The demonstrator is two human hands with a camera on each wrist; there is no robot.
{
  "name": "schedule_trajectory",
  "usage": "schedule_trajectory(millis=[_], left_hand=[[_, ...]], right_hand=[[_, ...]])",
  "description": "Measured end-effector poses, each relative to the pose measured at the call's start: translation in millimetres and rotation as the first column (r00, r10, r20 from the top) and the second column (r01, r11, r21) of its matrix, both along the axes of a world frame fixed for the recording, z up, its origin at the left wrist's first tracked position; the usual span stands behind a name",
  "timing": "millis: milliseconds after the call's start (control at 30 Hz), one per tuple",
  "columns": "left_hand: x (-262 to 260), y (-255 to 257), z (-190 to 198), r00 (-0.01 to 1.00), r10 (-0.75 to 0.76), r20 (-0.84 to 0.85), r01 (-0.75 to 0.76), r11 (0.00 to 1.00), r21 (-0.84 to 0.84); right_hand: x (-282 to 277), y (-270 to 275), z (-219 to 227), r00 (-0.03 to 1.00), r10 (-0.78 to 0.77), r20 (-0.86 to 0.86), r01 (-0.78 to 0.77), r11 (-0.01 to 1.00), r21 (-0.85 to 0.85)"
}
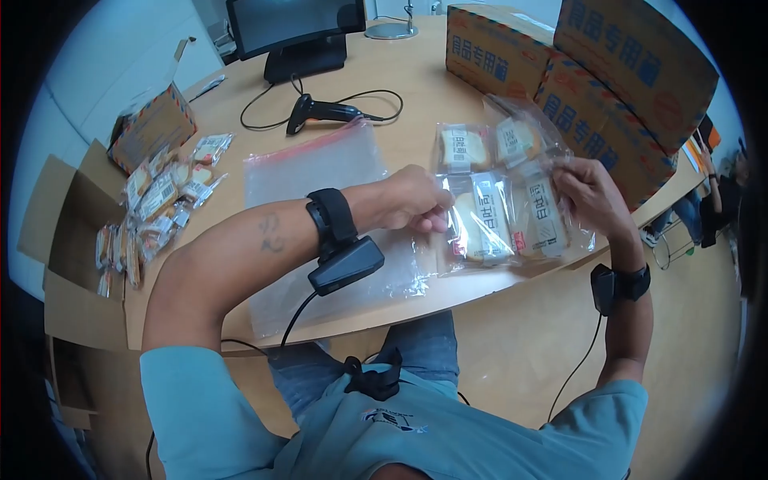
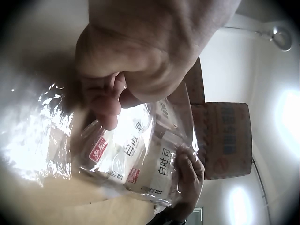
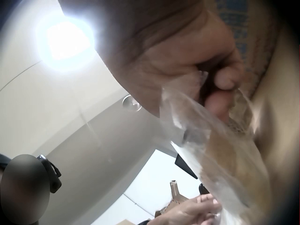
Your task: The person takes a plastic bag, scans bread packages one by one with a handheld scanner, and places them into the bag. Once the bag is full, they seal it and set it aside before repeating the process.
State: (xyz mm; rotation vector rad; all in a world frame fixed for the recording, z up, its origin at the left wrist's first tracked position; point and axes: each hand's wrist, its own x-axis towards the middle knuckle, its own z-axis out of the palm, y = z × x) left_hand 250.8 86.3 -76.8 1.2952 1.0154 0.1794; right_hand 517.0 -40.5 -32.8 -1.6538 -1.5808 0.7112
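Observation:
A clear plastic bag holding several wrapped bread slices (image 1: 478, 222) lies near the table's front edge, labels facing up. My right hand (image 1: 594, 196) grips the bag's right side; in the right wrist view its fingers curl round the crumpled clear film (image 3: 211, 150). At the bag's left edge is my left hand (image 1: 408, 200), fingers curled and pinching the film there. The left wrist view shows both the left hand (image 2: 136, 56) and the packs (image 2: 154, 161). Flat clear bags with a red strip (image 1: 312, 160) lie under and beside my left forearm.
Wrapped bread packs (image 1: 160, 192) are piled at the left by an open carton (image 1: 68, 232) and a smaller box (image 1: 156, 128). A scanner (image 1: 324, 112) with its cable and a monitor (image 1: 296, 28) stand behind. Stacked cartons (image 1: 500, 52) are at the back right.

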Motion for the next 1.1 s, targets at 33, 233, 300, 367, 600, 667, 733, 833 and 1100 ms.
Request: schedule_trajectory(millis=[33, 233, 300, 367, 600, 667, 733, 833, 1100], left_hand=[[0, -1, 0, 1.000, 0.014, -0.012, -0.014, 1.000, -0.017], [7, 5, -6, 0.990, -0.072, -0.122, 0.083, 0.992, 0.093], [8, 4, -3, 0.986, -0.106, -0.130, 0.121, 0.986, 0.117], [10, 4, 3, 0.982, -0.128, -0.138, 0.147, 0.979, 0.143], [13, -5, 9, 0.983, -0.117, -0.142, 0.125, 0.991, 0.051], [14, -9, 12, 0.986, -0.100, -0.132, 0.106, 0.994, 0.035], [16, -14, 12, 0.988, -0.043, -0.145, 0.044, 0.999, 0.001], [15, -26, 11, 0.987, -0.086, -0.138, 0.090, 0.996, 0.021], [13, -31, 2, 0.992, -0.105, -0.072, 0.106, 0.994, 0.001]], right_hand=[[13, 5, -12, 0.999, 0.000, -0.040, -0.003, 0.998, -0.055], [39, 7, -28, 0.996, -0.069, 0.058, 0.079, 0.975, -0.209], [49, 9, -34, 0.991, -0.072, 0.114, 0.097, 0.968, -0.230], [61, 12, -40, 0.986, -0.031, 0.164, 0.064, 0.978, -0.199], [72, 25, -40, 0.979, -0.155, 0.129, 0.181, 0.958, -0.221], [73, 36, -41, 0.978, -0.201, -0.054, 0.187, 0.963, -0.194], [89, 54, -57, 0.938, -0.249, -0.241, 0.211, 0.962, -0.173], [121, 90, -90, 0.971, -0.199, -0.129, 0.210, 0.975, 0.077], [138, 144, -98, 0.994, 0.104, 0.046, -0.110, 0.982, 0.155]])
